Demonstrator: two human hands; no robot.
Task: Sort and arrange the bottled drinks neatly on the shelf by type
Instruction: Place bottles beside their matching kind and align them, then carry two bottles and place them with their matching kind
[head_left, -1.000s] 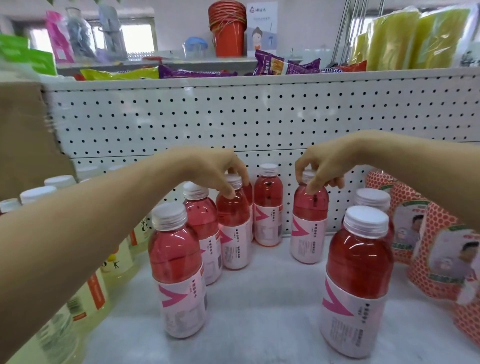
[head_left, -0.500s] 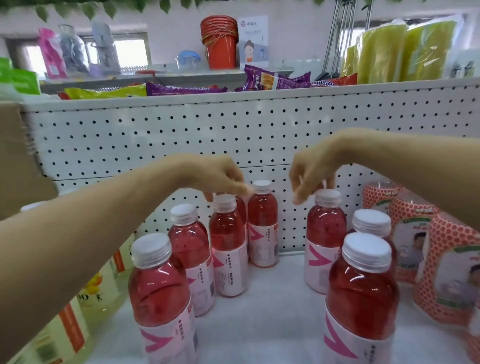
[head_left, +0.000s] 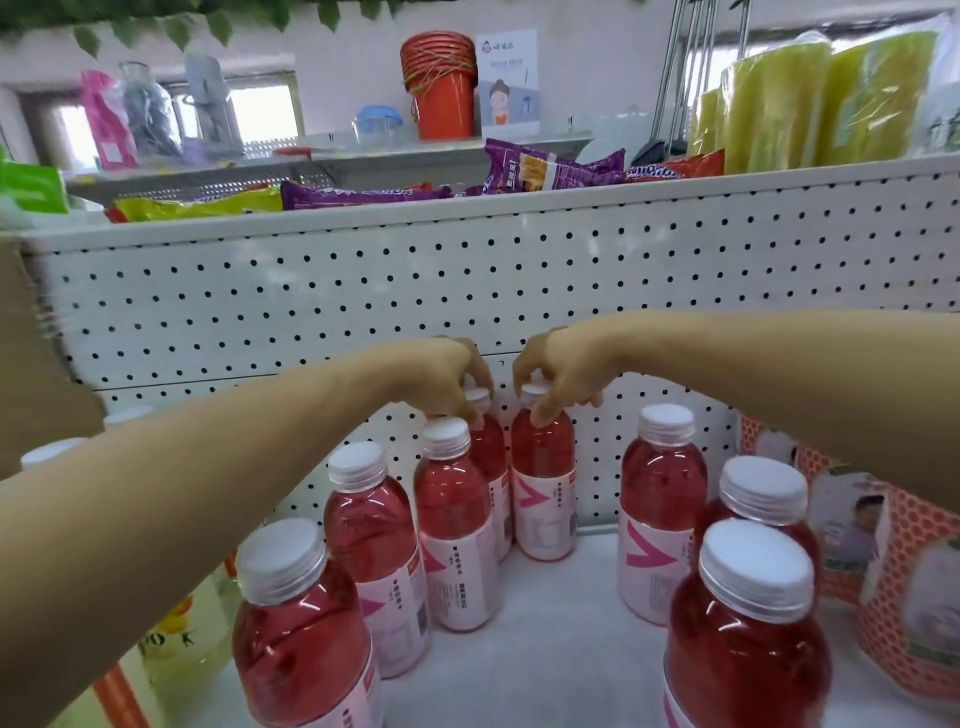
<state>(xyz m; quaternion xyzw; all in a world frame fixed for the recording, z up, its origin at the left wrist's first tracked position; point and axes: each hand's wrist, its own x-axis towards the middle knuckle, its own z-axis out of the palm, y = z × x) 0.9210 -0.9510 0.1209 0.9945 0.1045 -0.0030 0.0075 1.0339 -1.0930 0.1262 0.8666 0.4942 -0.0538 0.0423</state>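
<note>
Red bottle (head_left: 543, 467) newly pinched by right fingers (head_left: 545, 413); left fingers (head_left: 470, 410) grip neighbouring bottle (head_left: 493, 447).

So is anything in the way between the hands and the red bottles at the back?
Nothing visible is. The right hand pinches the top of the white-capped red plastic bottle by the white pegboard wall, and the left hand grips the top of the red bottle next to it.
</note>
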